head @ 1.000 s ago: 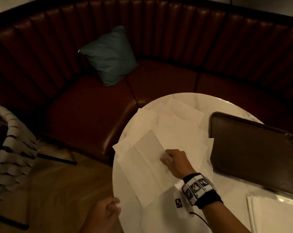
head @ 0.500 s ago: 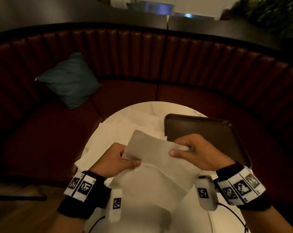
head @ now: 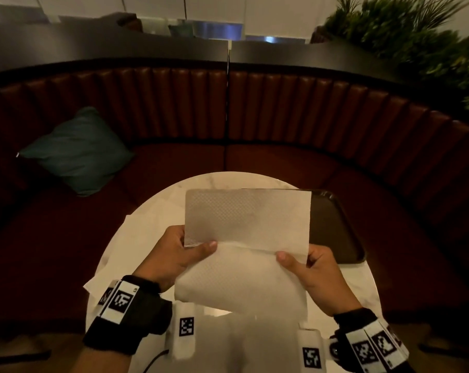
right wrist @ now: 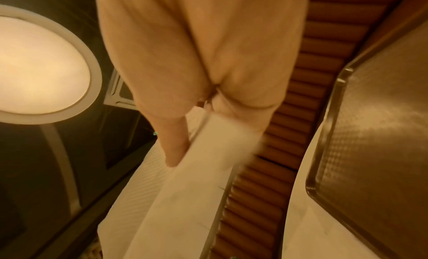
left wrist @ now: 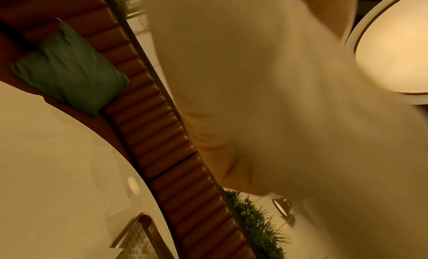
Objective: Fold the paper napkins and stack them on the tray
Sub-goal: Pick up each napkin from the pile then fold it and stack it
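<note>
I hold a white paper napkin [head: 244,238] up above the round marble table [head: 136,232], its upper half standing up and its lower half hanging toward me. My left hand [head: 185,251] pinches its left edge at the crease, thumb on top. My right hand [head: 306,262] pinches the right edge; the right wrist view shows the thumb pressed on the napkin [right wrist: 199,164]. The dark brown tray [head: 333,230] lies on the table's right side, partly behind the napkin. More loose napkins [head: 144,230] lie spread on the table's left part. In the left wrist view the hand is a blur.
A curved dark red leather bench [head: 282,162] wraps round the far side of the table, with a teal cushion [head: 77,154] on its left seat. Green plants [head: 416,36] stand behind the bench at the right. Wooden floor shows at the lower left.
The left hand came up and joined the right on the napkin. Both hands lifted it off the pile and opened it out upright. My view swung right and up.
</note>
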The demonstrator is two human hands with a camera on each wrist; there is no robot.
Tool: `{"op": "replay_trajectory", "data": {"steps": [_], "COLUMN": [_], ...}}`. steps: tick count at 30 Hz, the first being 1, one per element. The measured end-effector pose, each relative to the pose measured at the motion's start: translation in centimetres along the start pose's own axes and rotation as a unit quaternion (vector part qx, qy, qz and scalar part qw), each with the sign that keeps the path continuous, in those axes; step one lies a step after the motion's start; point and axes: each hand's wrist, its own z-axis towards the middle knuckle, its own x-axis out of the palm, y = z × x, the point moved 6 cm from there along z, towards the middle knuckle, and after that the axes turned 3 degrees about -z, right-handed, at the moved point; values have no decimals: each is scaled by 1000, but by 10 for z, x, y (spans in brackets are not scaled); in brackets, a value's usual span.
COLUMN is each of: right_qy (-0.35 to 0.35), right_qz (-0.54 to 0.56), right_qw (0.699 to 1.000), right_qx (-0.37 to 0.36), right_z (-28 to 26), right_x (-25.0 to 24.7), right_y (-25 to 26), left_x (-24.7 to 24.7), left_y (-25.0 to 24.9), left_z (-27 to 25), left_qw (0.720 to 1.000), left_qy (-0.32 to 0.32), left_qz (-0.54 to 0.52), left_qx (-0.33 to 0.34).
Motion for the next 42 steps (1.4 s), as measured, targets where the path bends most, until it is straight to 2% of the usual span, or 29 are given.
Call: {"op": "replay_trajectory", "data": {"steps": [5, 9, 13, 15, 17, 23, 27, 29, 33, 37, 39, 42], "right_qy": [-12, -7, 6, 15, 33, 60, 50, 43, 45, 54, 49, 33], "right_qz": [9, 41, 19, 23, 12, -6, 6, 9, 25, 36, 55, 65], "right_qw": [999, 998, 996, 995, 995, 996, 998, 998, 999, 998, 997, 997], "right_qx": [-29, -51, -92, -99, -93, -66, -44, -34, -13, -1, 10, 30], "right_z": [6, 9, 5, 3, 1, -4, -5, -6, -6, -6, -6, -6], "right_x": [-14, -20, -25, -28, -30, -36, -40, -43, -42, -37, -36, -37], "right_y": [8, 7, 12, 14, 14, 14, 7, 3, -3, -3, -3, -9], "left_x": [6, 3, 3, 1, 2, 6, 3, 4, 10, 8, 6, 8], "left_y": [-6, -5, -5, -1, 3, 4, 1, -3, -8, -11, -10, -4], "left_z": [-1, 3, 4, 6, 7, 7, 7, 6, -1, -6, -7, -8], "left_qw": [1000, 998, 997, 997, 994, 993, 992, 989, 990, 994, 992, 986], "left_qy": [-4, -31, -24, -12, 3, 14, -19, -14, 13, 0, -1, 46], "left_qz": [-16, -39, -60, -79, -110, -116, -124, -140, -131, -97, -120, -157], "left_qx": [17, 31, 37, 19, 1, 2, 24, 37, 44, 55, 43, 7]}}
